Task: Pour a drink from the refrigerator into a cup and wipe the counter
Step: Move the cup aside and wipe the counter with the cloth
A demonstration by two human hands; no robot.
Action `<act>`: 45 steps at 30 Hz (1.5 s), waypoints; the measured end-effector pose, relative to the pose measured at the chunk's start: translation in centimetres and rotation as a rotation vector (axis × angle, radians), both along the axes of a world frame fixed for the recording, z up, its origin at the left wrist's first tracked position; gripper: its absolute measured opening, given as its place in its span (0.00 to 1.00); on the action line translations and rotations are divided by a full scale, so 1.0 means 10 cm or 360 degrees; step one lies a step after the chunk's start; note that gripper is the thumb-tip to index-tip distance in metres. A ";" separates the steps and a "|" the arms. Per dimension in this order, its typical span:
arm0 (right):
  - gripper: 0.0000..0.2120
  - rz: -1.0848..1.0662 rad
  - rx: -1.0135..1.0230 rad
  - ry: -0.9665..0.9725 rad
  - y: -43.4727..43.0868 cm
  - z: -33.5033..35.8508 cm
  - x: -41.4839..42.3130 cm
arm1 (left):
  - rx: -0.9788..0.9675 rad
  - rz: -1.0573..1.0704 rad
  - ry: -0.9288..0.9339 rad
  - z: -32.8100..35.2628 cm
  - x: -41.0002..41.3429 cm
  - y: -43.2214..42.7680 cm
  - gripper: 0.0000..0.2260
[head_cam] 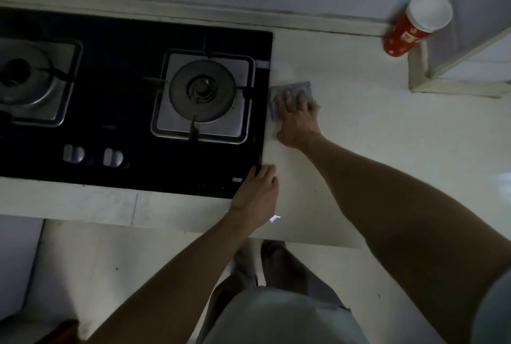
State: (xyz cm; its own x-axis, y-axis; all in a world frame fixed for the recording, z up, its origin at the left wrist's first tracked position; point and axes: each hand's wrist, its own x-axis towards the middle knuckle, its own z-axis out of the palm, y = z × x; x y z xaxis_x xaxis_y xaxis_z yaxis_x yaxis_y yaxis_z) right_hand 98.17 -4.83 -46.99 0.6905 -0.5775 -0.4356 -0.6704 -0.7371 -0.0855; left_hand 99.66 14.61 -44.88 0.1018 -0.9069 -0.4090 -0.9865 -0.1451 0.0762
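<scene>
A grey cloth lies flat on the pale counter, just right of the black gas hob. My right hand presses down on the cloth with spread, straight fingers. My left hand rests on the counter at the hob's front right corner, fingers relaxed, holding nothing. A red paper cup with a white inside stands at the back of the counter near the wall corner; I cannot tell what is inside it.
The black gas hob has a bare burner on the right and a metal kettle on the left burner. Two knobs sit near its front edge. A tiled pillar juts out at the back right.
</scene>
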 end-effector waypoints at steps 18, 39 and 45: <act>0.39 0.0065 -0.0023 0.0115 -1.29 0.00 0.92 | 0.0087 0.0287 0.0323 0.03 0.05 -0.66 0.18; 0.42 0.0187 -0.0215 0.0057 -1.81 -0.06 0.36 | 0.0251 0.0180 0.0203 0.09 0.02 -0.75 0.22; 0.49 0.0102 -0.0215 0.0130 -1.96 -0.05 -0.35 | 0.0387 0.0110 0.0151 0.18 0.00 -0.84 0.15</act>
